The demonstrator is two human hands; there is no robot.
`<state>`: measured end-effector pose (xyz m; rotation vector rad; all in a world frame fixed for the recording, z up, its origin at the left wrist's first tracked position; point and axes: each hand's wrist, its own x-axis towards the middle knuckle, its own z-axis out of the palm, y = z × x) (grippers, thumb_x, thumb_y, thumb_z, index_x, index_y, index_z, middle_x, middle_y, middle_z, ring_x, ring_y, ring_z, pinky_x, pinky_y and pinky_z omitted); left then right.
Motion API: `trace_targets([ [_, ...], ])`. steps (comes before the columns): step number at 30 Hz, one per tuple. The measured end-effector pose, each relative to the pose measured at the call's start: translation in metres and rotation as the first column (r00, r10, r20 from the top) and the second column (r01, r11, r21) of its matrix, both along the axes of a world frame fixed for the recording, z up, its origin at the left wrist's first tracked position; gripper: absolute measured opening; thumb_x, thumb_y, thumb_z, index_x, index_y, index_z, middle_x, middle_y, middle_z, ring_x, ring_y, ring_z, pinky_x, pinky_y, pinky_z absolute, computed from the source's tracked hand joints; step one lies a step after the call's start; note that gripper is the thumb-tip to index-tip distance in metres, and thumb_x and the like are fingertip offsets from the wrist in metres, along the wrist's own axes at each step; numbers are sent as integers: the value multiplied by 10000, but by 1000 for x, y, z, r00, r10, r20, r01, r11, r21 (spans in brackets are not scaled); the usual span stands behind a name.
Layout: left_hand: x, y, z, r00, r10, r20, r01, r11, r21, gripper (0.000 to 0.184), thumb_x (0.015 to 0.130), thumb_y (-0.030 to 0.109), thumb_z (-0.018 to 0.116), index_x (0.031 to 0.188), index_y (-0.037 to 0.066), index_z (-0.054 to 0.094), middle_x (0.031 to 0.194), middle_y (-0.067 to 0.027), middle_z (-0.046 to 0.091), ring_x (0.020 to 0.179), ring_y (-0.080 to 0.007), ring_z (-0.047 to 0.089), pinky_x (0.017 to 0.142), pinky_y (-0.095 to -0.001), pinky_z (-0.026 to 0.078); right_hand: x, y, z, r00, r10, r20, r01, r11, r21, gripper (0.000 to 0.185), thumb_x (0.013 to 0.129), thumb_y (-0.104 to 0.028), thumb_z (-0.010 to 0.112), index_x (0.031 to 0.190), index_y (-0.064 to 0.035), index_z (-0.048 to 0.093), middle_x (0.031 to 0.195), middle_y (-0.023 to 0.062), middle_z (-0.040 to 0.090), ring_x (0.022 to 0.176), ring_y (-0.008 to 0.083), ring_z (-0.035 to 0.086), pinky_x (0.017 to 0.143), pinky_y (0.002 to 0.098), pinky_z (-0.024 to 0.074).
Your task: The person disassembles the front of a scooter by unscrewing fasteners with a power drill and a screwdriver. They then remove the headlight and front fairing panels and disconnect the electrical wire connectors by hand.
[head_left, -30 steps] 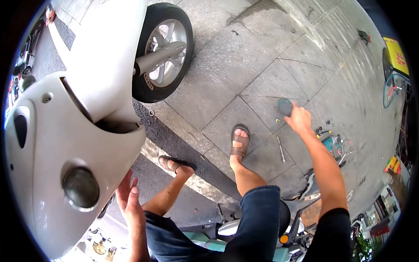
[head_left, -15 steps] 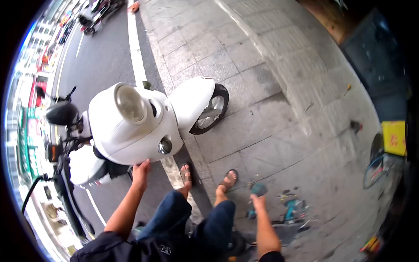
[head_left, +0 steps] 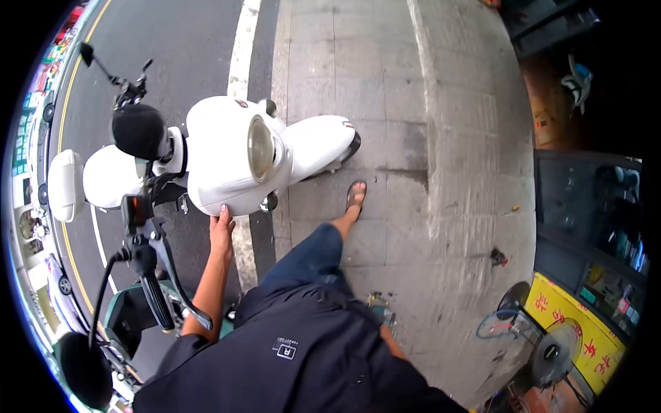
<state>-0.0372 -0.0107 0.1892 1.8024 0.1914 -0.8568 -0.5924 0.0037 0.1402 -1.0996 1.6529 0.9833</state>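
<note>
A white scooter [head_left: 220, 165] stands at the kerb, its front wheel [head_left: 351, 148] over the paving. My left hand [head_left: 221, 230] touches the lower edge of its front body, fingers apart, the thumb side up against the white panel. My right hand is hidden behind my dark shirt; only a bit of the right forearm shows at the lower middle. The round grey-green object seen earlier in that hand does not show. Partly covered by my shirt, tools [head_left: 380, 306] lie on the ground.
A second handlebar [head_left: 155, 296] with a black grip and lever rises close at my left. On the right are a yellow sign [head_left: 575, 330], a fan [head_left: 551, 354] and a blue hose [head_left: 497, 326]. A small dark object [head_left: 498, 257] lies on the paving.
The view has risen and turned, so the whole scooter shows. My left hand has come onto its front body. My right hand, with the round object, has passed out of sight.
</note>
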Motion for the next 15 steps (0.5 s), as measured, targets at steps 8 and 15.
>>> trace_targets([
  [8, -6, 6, -7, 984, 88, 154, -116, 977, 181, 827, 959, 508, 525, 1504, 12, 149, 1503, -171, 285, 1340, -341, 397, 1109, -442, 333, -33, -234, -73, 823, -412, 391, 541, 778, -318, 287, 726, -191, 656, 873, 56, 658, 735, 123, 663, 647, 232, 626, 618, 394, 489],
  [15, -16, -11, 24, 956, 118, 270, -201, 931, 304, 697, 949, 408, 599, 1464, 71, 271, 1421, -142, 408, 1329, -321, 403, 1103, -478, 293, 92, -454, -58, 288, -732, 617, 881, 455, 128, 307, 884, -262, 646, 1082, -36, 585, 903, 68, 680, 670, 120, 594, 608, 271, 507],
])
